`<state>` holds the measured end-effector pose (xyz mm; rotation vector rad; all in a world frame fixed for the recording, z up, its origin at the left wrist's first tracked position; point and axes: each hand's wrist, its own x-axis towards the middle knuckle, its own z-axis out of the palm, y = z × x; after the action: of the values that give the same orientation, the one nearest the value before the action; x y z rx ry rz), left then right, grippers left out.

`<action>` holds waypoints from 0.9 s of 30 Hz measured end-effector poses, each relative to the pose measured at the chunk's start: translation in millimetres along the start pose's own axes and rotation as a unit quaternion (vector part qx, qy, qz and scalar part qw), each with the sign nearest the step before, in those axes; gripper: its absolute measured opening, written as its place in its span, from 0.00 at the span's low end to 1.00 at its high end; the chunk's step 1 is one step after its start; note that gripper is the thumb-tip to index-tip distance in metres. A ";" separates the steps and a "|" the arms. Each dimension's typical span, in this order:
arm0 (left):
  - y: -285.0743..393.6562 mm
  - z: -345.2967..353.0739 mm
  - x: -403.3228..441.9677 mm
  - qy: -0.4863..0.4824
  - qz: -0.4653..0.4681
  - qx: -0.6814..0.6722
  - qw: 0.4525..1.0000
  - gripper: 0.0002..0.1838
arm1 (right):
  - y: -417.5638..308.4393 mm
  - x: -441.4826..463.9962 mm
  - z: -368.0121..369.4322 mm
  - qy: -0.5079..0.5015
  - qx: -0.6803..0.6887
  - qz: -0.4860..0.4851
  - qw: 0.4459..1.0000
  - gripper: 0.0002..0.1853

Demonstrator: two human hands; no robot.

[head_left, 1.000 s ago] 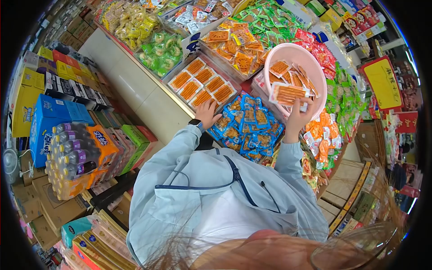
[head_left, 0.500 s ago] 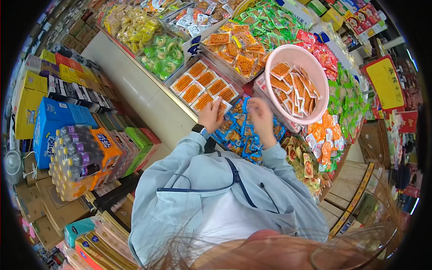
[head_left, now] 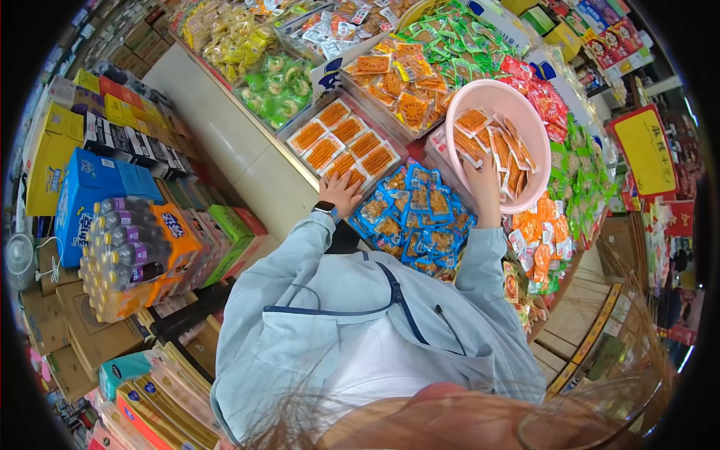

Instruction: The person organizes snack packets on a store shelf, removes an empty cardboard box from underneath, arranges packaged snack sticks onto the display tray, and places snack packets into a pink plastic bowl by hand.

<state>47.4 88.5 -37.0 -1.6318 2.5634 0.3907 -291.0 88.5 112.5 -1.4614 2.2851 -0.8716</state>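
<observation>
My left hand (head_left: 340, 193), a watch on its wrist, rests with spread fingers on the near edge of the bin holding flat orange snack packets (head_left: 325, 152) laid in rows. Inside the pink basin (head_left: 545, 142), my right hand (head_left: 482, 180) touches the loose orange packets (head_left: 510, 154); its fingertips are partly hidden, so whether they grip one cannot be told. Blue snack packets (head_left: 420, 214) lie between my two hands.
Bins of orange flower-shaped snacks (head_left: 412, 111) and green packets (head_left: 279, 97) stand behind. Orange-white packets (head_left: 541, 241) lie right of the basin. At left are a shrink-wrapped bottle pack (head_left: 131, 251) and a blue box (head_left: 94, 191). A yellow sign (head_left: 645, 154) stands at right.
My right hand went from the basin to beside the packet rows, then back into the basin. The packet it carried has left it. My left hand moved onto the rows' near packet, then back to the bin's edge.
</observation>
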 end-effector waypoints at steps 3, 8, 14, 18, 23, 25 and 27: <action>0.3 -4.7 -0.9 -0.013 0.009 0.003 1.000 0.25 | 1.3 3.4 1.4 -0.036 0.023 0.028 0.999 0.23; -0.3 0.0 -1.6 0.014 0.013 0.018 1.000 0.25 | 6.9 12.4 0.5 -0.031 0.417 0.191 0.888 0.19; -2.8 3.0 0.1 0.024 0.015 0.010 1.000 0.30 | -16.2 -11.7 -14.0 0.145 0.458 0.089 0.872 0.09; 14.3 -15.9 5.1 0.088 -0.015 -0.158 0.983 0.38 | -41.2 -37.2 -25.7 0.232 0.365 -0.004 0.902 0.08; 69.1 -122.1 -2.7 0.258 0.163 -0.332 0.892 0.47 | -48.1 -52.4 -17.9 0.153 0.454 -0.078 0.874 0.09; 88.2 -160.8 -9.1 0.271 0.229 -0.322 0.878 0.48 | -76.1 -65.5 -6.2 0.066 0.501 -0.044 0.862 0.09; 101.1 -178.4 -16.1 0.242 0.255 -0.289 0.890 0.48 | -80.3 -72.5 13.7 -0.053 0.498 -0.097 0.860 0.09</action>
<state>-24.0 97.9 155.6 -1.2531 3.5243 0.9766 -193.9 124.5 146.8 -1.1598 1.2059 -1.6337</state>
